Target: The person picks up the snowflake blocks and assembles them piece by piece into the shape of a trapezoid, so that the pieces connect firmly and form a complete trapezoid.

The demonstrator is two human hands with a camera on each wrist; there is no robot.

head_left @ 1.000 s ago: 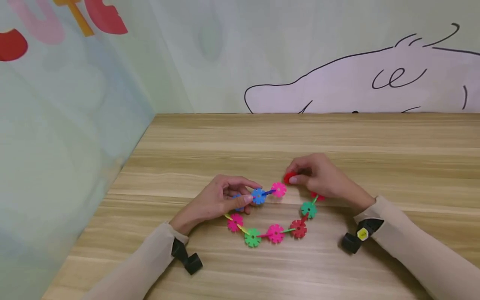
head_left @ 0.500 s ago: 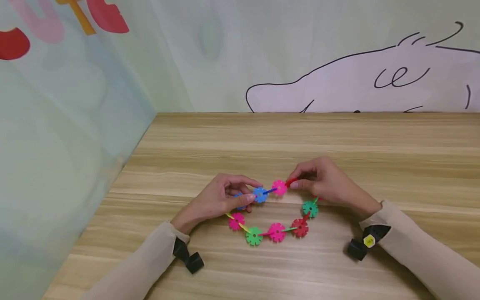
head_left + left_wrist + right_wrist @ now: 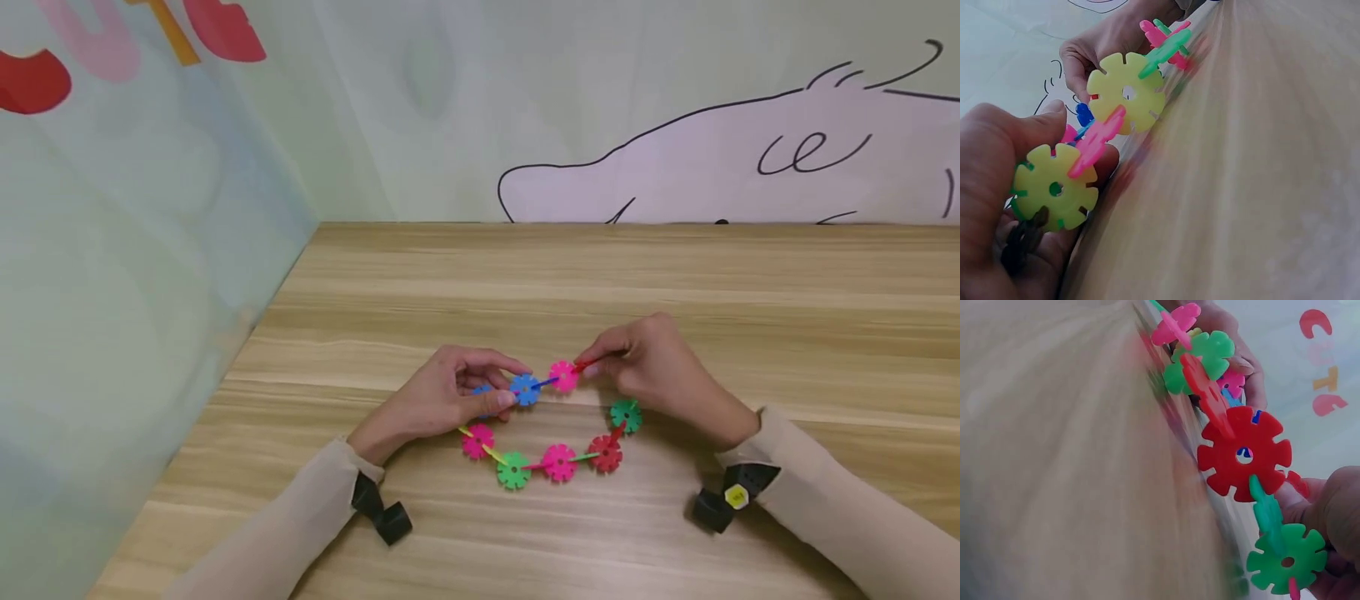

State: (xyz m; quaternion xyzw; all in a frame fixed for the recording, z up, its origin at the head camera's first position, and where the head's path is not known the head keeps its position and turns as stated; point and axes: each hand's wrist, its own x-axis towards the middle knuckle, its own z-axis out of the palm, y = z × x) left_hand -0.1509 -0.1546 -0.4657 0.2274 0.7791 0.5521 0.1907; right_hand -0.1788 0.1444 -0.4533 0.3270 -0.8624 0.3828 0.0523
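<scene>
A chain of slotted snowflake discs, pushed together at right angles, forms a loop above the table between both hands. My left hand [image 3: 450,392] pinches a blue disc [image 3: 525,389] between thumb and fingers. Beyond it a dark-blue disc, edge-on, leads to a pink disc [image 3: 563,377]. My right hand [image 3: 652,362] pinches a red disc [image 3: 582,365], also edge-on, against the pink one's right side. The lower run holds a green disc [image 3: 513,470], a magenta disc [image 3: 559,462], a red disc [image 3: 1266,456] and a teal disc [image 3: 626,416]. Past the teal disc, the right hand hides the chain.
The wood-grain table [image 3: 420,292] extends behind and around the hands. A wall [image 3: 420,150] with a cartoon drawing and coloured letters rises along its back and left edges. Black wrist cameras [image 3: 393,522] hang from both beige cuffs.
The right hand has brought the red disc left, from apart to against the pink disc, and turned it edge-on. The left hand keeps its hold on the blue disc.
</scene>
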